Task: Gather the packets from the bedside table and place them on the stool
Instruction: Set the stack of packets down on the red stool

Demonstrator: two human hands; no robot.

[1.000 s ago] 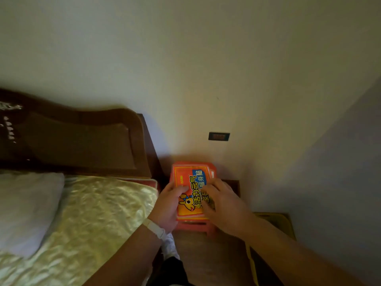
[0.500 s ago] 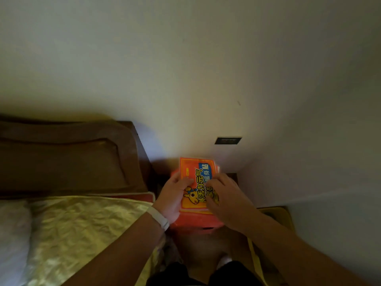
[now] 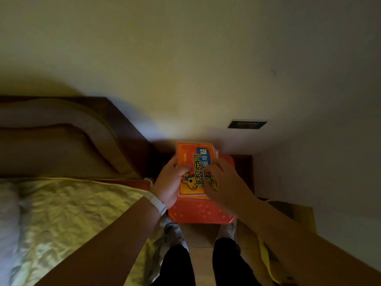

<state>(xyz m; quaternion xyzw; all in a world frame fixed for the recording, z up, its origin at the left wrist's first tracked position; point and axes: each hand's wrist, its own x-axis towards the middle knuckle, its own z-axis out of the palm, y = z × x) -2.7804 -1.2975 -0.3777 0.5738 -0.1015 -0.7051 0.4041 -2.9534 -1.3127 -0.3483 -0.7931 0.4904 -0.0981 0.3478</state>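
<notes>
Above the red stool, at about 12 o'clock from the person's feet, both hands grip a stack of orange packets (a cartoon deer shows on the top one). The left hand clasps its 9 o'clock edge, thumb on the face; the right hand covers the 4 o'clock corner. The bedside table lies at 2 o'clock, the bed at 9.

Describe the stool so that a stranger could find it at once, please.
Start at the dark wooden headboard and go right, into the wall corner. The square orange-red plastic stool stands there, under the orange packets in both hands; only it has a dotted top.
</notes>
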